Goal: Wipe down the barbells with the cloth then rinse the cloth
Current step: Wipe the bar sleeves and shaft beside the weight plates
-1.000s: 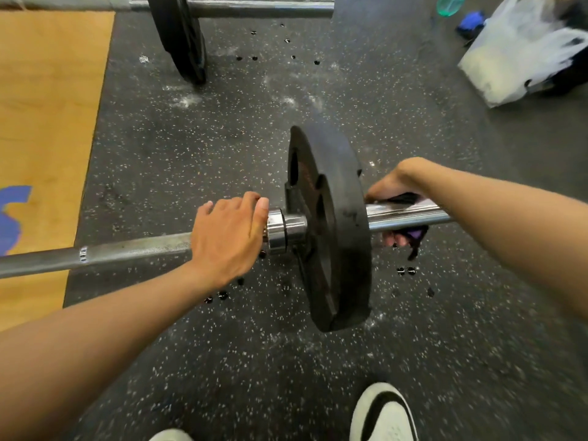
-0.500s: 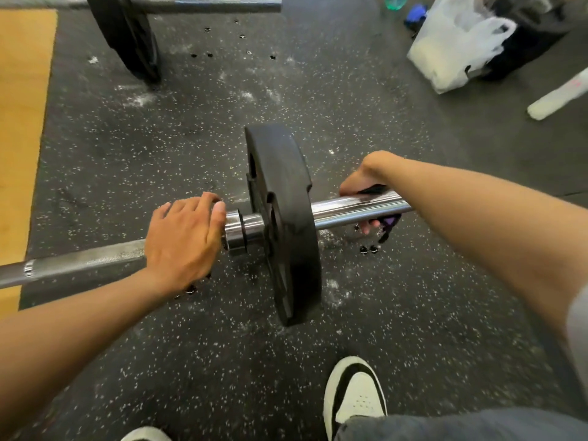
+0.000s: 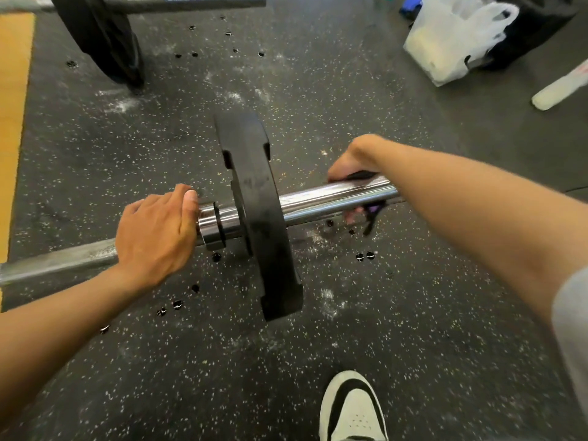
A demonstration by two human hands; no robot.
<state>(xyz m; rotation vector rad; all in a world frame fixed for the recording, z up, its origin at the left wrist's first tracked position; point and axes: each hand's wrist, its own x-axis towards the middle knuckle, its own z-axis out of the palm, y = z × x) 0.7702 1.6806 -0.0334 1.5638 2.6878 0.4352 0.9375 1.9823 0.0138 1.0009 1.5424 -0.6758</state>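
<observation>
Barbell [image 3: 334, 198] lies across the speckled gym floor [image 3: 413, 313] just ahead of a white shoe [image 3: 351, 409]. Left hand [image 3: 156, 233] grips its shaft beside the black plate [image 3: 264, 218]; right hand [image 3: 353, 167] clasps a dark cloth [image 3: 370, 211] around the chrome sleeve. Farther off, a second barbell [image 3: 178, 1] waits. Wiping appears midway; rinsing remains.

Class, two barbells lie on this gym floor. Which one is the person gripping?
The near barbell: the left hand grips its shaft, the right hand its sleeve with a cloth. The far barbell lies untouched.
</observation>
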